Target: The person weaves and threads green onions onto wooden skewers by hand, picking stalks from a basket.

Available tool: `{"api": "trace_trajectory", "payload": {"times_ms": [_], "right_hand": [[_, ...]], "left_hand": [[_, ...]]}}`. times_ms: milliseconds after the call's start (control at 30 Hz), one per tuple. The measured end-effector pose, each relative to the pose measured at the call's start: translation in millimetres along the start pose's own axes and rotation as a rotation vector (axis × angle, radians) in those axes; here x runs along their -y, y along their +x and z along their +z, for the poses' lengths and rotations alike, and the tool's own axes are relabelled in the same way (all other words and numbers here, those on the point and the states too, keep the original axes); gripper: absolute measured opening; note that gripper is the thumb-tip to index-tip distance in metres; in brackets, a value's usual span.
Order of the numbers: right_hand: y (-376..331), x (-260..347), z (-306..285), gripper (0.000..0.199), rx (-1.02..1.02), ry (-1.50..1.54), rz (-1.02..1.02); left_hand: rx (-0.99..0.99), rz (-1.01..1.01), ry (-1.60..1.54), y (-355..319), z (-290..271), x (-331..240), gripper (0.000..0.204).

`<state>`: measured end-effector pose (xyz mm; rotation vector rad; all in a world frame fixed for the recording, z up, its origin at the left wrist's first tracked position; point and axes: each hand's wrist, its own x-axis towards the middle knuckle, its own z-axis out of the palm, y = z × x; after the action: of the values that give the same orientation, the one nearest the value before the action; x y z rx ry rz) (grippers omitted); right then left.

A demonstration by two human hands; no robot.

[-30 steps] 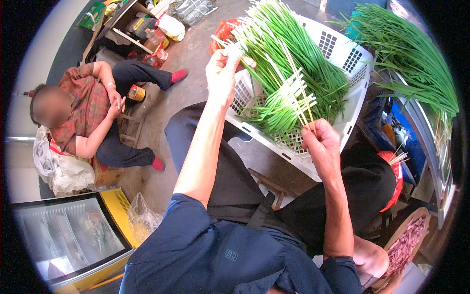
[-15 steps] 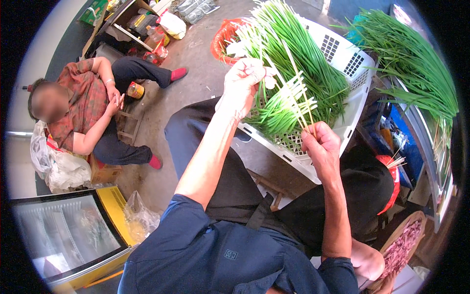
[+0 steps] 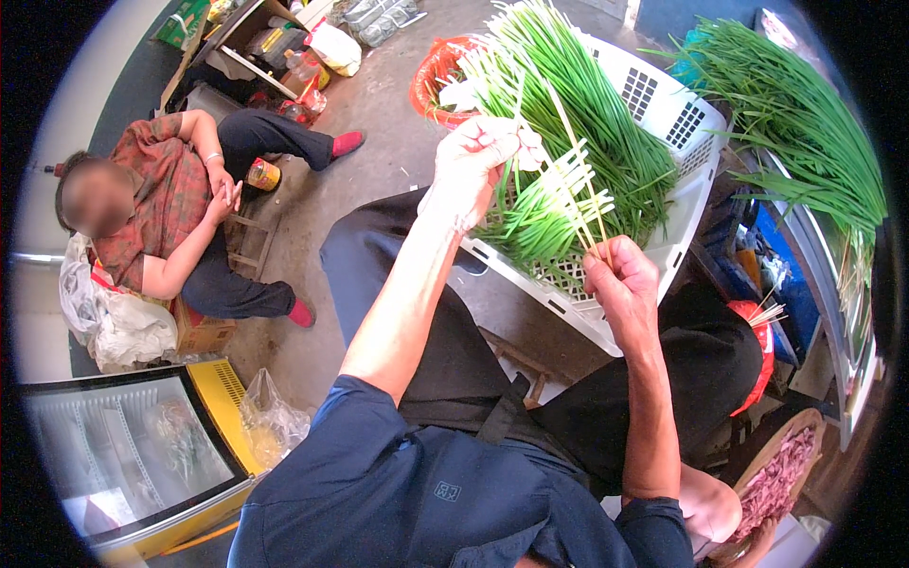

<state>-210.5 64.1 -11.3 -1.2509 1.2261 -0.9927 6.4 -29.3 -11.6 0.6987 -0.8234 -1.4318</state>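
My right hand (image 3: 622, 282) pinches the lower ends of two thin wooden skewers (image 3: 596, 227), which spread apart toward their tips. Cut garlic chives (image 3: 552, 201) lie across the skewers in a row, their pale ends to the right. Up and to the left, my left hand (image 3: 481, 161) is closed, with a chive stalk showing above and below its fingers. Beneath both hands is a white plastic basket (image 3: 653, 80) holding a large bundle of long green chives (image 3: 606, 123).
A red plastic bag (image 3: 437, 76) sits behind the basket. More chives (image 3: 786, 114) lie on a table at right. Someone in a checked shirt (image 3: 161, 180) sits at left, above a glass-topped yellow cooler (image 3: 227, 398). Lower right, another person's arm reaches a tray of cut meat (image 3: 781, 473).
My left hand has shifted slightly right and down, its fingertips closer to the skewers. My right hand and the skewers stay nearly still.
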Motion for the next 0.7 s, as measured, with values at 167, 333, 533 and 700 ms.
{"api": "trace_trajectory", "payload": {"times_ms": [167,333,533,700], "right_hand": [[0,1,-1,0.010,0.010,-0.016,0.011],[-1,4,0,0.010,0.006,0.015,0.008],[-3,2,-1,0.011,-0.044,-0.009,0.015],[-3,3,1,0.011,-0.049,0.018,0.002]], "left_hand": [[0.008,0.018,0.029,0,1,-1,0.009],[0.010,0.003,0.080,-1,0,0,0.010],[0.015,0.064,0.126,-3,8,7,0.011],[0.042,-0.085,-0.025,3,-12,9,0.016]]}}
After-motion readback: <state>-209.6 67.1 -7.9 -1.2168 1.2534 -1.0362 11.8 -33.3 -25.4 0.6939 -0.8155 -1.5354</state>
